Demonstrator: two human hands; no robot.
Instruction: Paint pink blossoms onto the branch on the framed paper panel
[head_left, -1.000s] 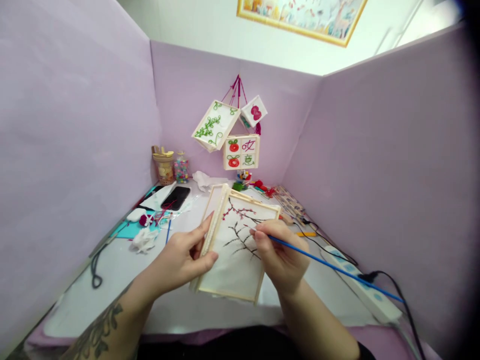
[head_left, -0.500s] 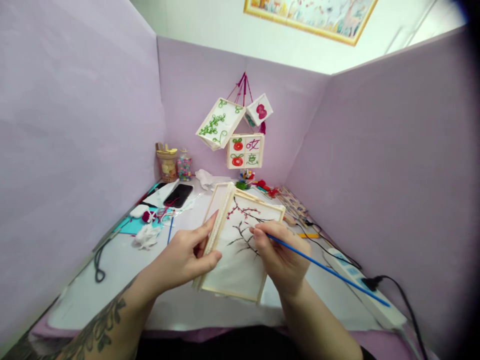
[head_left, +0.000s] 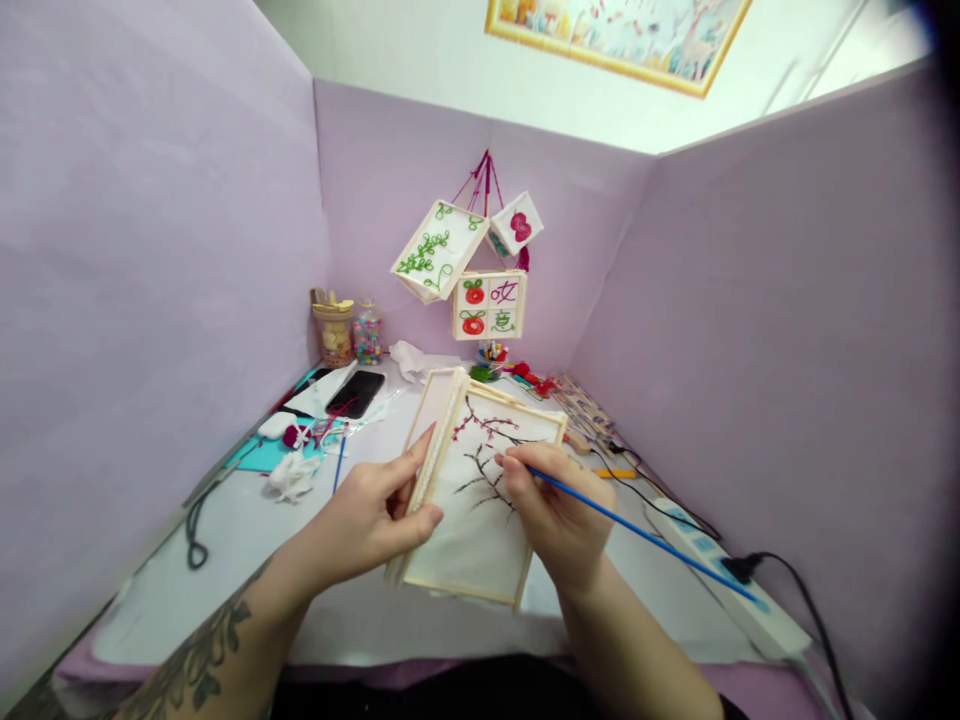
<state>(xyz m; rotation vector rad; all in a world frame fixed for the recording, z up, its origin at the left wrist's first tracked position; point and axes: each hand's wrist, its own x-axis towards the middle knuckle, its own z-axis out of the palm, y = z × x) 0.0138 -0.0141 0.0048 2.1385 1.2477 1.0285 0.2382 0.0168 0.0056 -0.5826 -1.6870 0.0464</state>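
A wood-edged box frame [head_left: 465, 545] with white panels is tilted up in front of me. Its near panel bears dark painted branches, the upper one dotted with small red blossoms. My left hand [head_left: 379, 515] grips the frame's left edge, thumb on the near side. In my right hand [head_left: 559, 500] a long blue brush [head_left: 645, 532] is pinched close to its tip. The tip is at the lower branches, partly hidden by my fingers. My right hand covers part of the panel's right side.
On the left lie a black phone [head_left: 356, 394], crumpled tissue [head_left: 292, 475] and another blue brush [head_left: 340, 463]. Jars [head_left: 335, 335] stand at the back left. A white power strip [head_left: 739, 580] with black cables runs along the right. Decorated frames [head_left: 489, 305] hang at the back wall.
My right hand and the blue brush have shifted very slightly left, and the brush's far end has swung a little left. My left hand still holds the frame in nearly the same place.
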